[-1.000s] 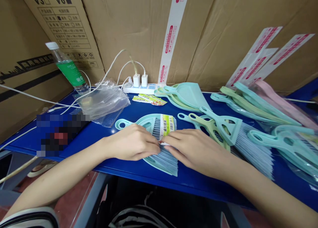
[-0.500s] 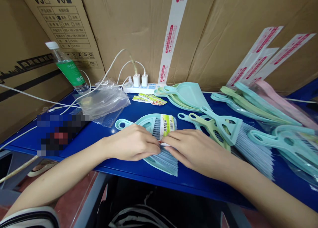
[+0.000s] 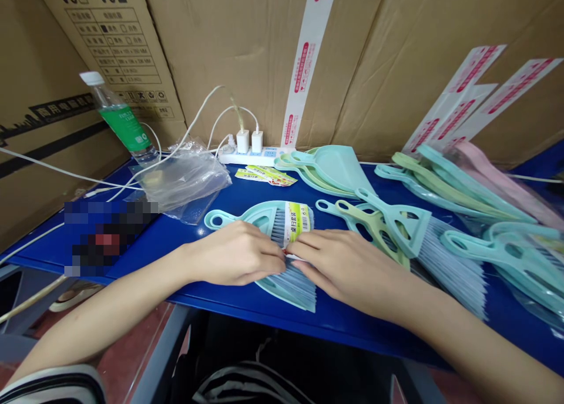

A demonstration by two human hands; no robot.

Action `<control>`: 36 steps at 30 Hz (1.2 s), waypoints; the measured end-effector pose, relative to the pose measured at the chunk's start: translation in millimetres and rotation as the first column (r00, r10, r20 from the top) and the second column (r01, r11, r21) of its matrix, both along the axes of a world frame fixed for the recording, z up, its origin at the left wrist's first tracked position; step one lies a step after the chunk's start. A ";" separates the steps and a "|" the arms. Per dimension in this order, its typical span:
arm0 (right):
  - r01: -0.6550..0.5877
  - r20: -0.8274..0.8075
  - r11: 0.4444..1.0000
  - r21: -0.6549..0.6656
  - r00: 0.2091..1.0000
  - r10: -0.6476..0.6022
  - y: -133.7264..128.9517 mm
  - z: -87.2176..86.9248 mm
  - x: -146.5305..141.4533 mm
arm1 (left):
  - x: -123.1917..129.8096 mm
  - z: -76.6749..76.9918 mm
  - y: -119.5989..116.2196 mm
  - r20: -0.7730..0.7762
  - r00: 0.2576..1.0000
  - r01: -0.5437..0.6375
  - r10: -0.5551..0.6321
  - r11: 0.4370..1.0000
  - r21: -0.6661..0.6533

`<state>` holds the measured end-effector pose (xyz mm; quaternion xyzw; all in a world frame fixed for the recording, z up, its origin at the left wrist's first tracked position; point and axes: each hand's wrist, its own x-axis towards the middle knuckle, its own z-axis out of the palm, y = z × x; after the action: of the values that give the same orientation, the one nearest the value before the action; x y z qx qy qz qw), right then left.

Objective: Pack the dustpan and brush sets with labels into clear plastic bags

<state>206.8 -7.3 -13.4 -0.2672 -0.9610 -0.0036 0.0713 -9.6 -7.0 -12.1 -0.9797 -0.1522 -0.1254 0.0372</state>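
In the middle of the blue table lies a light-blue hand brush (image 3: 278,225) with grey-blue bristles, on a dustpan of the same colour (image 3: 282,297). A yellow-green and white paper label (image 3: 298,219) runs across the bristles. My left hand (image 3: 242,252) lies over the brush, fingers curled and closed at the label's near end. From the other side my right hand (image 3: 330,257) pinches that same end, thumb below and fingers above. The fingertips of both hands meet there and hide part of the label.
To the right are loose brushes (image 3: 403,225), stacked dustpans (image 3: 337,166) and plastic-wrapped sets (image 3: 506,263). Spare labels (image 3: 267,176) lie before a white power strip (image 3: 268,154). A clear plastic bag (image 3: 185,178), cables and a water bottle (image 3: 123,125) are left. Cardboard boxes (image 3: 247,51) stand behind.
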 end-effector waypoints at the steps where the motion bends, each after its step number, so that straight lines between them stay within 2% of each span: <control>1: -0.001 0.001 1.000 0.002 1.000 0.001 0.0 0.0 -0.4 | 0.0 0.0 -0.3 -0.006 1.000 -0.005 0.005 1.000 0.000; 19: -0.010 0.034 1.000 0.004 0.999 0.010 -0.7 1.1 0.1 | 1.1 1.9 -1.6 -0.029 1.000 -0.012 0.013 1.000 0.020; 36: -0.025 0.028 0.998 0.064 0.999 0.023 -0.7 -2.7 0.1 | 1.7 2.9 -3.2 -0.079 0.996 -0.047 0.048 0.999 0.021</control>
<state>206.8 -8.0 -16.0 -0.2531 -0.9644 -0.0371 0.0670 -7.9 -10.2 -9.2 -0.9796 -0.1726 -0.0867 0.0558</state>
